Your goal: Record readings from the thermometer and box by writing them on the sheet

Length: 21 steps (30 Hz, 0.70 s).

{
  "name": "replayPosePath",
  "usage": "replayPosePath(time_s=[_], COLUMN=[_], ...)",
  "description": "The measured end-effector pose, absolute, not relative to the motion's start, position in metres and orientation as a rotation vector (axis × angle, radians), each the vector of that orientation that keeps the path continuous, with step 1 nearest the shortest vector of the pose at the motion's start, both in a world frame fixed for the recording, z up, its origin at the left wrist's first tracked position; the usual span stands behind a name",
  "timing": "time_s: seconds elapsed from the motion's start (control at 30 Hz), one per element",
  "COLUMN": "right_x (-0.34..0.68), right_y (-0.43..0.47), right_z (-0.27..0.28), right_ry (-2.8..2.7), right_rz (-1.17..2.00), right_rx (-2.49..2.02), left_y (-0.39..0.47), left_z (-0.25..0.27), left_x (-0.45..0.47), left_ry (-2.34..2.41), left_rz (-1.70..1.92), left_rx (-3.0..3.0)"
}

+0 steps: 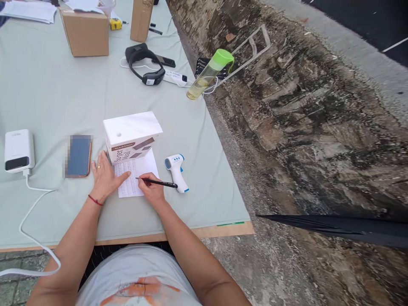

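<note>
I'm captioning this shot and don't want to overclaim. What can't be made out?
All in the head view:
Small marks on the paper sheet: too small to read.
The sheet's far-left part: hidden by the white box.
Whether the black pen touches paper: too small to tell.
Top-left papers: cut off by the picture's edge.

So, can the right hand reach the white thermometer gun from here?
Probably yes: the thermometer gun lies close beside the right hand, with nothing on it. But that hand holds a pen, whose end overlaps it in this view.
</note>
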State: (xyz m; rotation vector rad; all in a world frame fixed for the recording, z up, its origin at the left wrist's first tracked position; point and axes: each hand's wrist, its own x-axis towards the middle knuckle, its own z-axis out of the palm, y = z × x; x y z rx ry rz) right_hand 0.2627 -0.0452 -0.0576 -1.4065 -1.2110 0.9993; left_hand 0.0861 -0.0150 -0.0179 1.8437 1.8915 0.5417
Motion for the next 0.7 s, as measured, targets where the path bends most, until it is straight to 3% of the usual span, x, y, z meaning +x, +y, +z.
replayPosePath(time_s=[0.27,0.7], right_x=[0.2637,0.2633], right_y=[-0.0464,-0.0467], right_z=[-0.0558,-0.0555], right_ry=[-1.243,-1.320], right_rz=[1.011,0.933], right_rx=[-1.436,-1.458], left_y=[-0.0172,-0.0165], left_z=[-0.0174,-0.0177], left_x=[0.0914,0.0891], left_ry=[1.939,1.901], left_rz=[0.340,0.365], left_rx=[1.908,1.926])
